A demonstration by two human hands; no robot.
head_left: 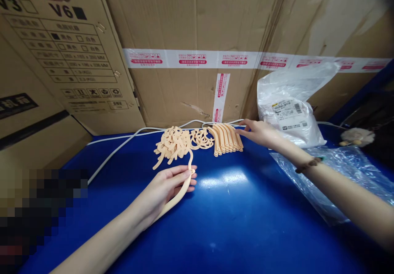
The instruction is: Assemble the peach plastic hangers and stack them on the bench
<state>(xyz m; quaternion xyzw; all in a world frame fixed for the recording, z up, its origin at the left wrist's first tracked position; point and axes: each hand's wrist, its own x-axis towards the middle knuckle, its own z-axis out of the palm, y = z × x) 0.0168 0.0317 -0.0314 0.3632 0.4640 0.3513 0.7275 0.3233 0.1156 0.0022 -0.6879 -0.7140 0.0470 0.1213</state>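
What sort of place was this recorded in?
Probably a workshop or packing area: big cardboard boxes stand along a blue table, with many similar beige parts on it.

Desk [215, 229]: free room & obstacles. Main open lane runs mid-desk, btwn L forearm [113, 233] & R forearm [341, 187], from front up to row of beige strips [227, 139]. 2nd lane: L of L hand [175, 180], btwn that arm & white cord [113, 158] slanting over desk. Beige strip [175, 201] in L hand reaches back twd pile of beige pieces [174, 142], barring that gap. Small curved pieces [201, 139] fill space btwn pile & row. Rear: big box [191, 25]; rear L: printed box [92, 81]. R hand [257, 132] blocks row's R end, w/ white bag [291, 120] just behind wrist; clear plastic [320, 196] spreads over desk by R forearm.
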